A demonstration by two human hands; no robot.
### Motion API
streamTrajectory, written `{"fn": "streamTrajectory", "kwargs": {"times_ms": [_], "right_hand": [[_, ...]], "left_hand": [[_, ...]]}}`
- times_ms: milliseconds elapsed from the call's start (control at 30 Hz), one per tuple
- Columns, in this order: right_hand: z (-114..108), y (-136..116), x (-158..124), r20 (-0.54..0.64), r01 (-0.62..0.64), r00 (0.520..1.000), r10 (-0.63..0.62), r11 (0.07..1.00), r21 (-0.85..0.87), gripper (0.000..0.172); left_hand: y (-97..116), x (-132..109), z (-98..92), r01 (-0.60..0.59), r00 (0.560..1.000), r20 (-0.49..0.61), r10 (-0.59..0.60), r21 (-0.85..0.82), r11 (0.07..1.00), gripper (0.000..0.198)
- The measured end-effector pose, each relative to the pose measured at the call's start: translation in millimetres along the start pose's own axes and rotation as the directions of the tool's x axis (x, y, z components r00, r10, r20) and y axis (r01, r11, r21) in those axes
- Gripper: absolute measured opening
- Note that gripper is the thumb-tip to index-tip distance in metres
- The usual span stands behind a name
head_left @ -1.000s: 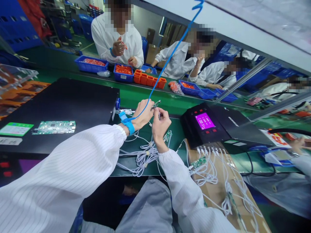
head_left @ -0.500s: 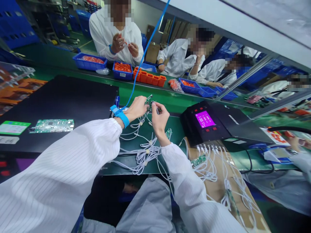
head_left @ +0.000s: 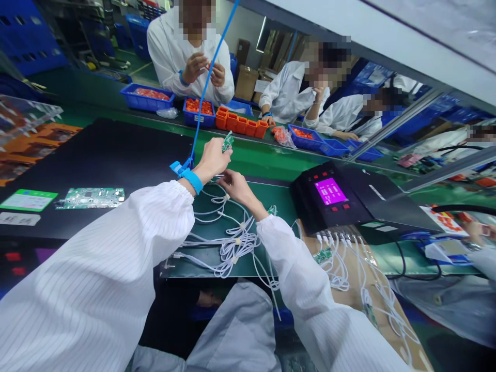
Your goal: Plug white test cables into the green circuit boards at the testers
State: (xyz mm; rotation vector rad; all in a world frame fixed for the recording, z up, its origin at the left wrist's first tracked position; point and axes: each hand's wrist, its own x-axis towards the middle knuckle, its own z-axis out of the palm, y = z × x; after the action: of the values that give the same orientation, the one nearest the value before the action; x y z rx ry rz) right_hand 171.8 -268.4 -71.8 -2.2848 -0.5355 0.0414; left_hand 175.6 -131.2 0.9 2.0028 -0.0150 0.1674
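My left hand (head_left: 215, 156) is closed round a small green circuit board (head_left: 227, 141), held up above the green mat (head_left: 279, 204). A blue wrist strap (head_left: 189, 177) with a coiled blue cord (head_left: 205, 88) sits on that wrist. My right hand (head_left: 234, 185) is low on the mat just below the left, its fingers pinched on a white cable (head_left: 217, 181). A tangle of white cables (head_left: 232, 243) lies on the mat between my sleeves. Another small green board (head_left: 272, 210) shows beside my right wrist.
A black tester with a magenta screen (head_left: 329, 190) stands at right, white cables (head_left: 341, 258) running from it over a cardboard sheet with a small board (head_left: 321, 255). A large black box (head_left: 96, 155) at left carries a green board (head_left: 90, 197). Across the belt, several people work over blue bins (head_left: 147, 98) and orange trays (head_left: 240, 124).
My left hand has lifted the small board up and away. My right hand has let go of it and dropped to the cables on the mat.
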Motion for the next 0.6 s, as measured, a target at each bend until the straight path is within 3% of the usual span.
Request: {"fn": "streamTrajectory", "kwargs": {"times_ms": [133,267,367,500,600], "right_hand": [[-19.1,19.1,-18.6,-0.035,-0.181,0.983,0.181,0.921,-0.346,0.013],[-30.8,49.0,-39.1,-0.045,-0.275,0.958,0.284,0.858,-0.435,0.003],[-29.4,58.9,-49.1,-0.022,-0.245,0.965,0.262,0.866,-0.435,0.008],[-34.3,56.9,-61.8,-0.029,-0.165,0.986,0.166,0.914,-0.371,0.018],[-45.2,53.3,-76.6,-0.083,-0.067,0.995,0.055,0.987,-0.149,0.021]], "left_hand": [[3.3,-6.0,2.0,-0.007,0.999,0.048,0.003,0.083,0.996,0.016],[4.6,-10.9,8.3,0.028,0.971,0.224,-0.088,0.259,0.966,0.034],[3.3,-13.7,11.4,0.039,0.915,0.38,-0.133,0.246,0.969,0.037],[2.0,-17.6,7.6,-0.086,0.869,0.493,-0.042,0.234,0.969,0.025],[1.7,-20.1,4.0,-0.159,0.837,0.547,-0.009,0.259,0.953,0.02]]}}
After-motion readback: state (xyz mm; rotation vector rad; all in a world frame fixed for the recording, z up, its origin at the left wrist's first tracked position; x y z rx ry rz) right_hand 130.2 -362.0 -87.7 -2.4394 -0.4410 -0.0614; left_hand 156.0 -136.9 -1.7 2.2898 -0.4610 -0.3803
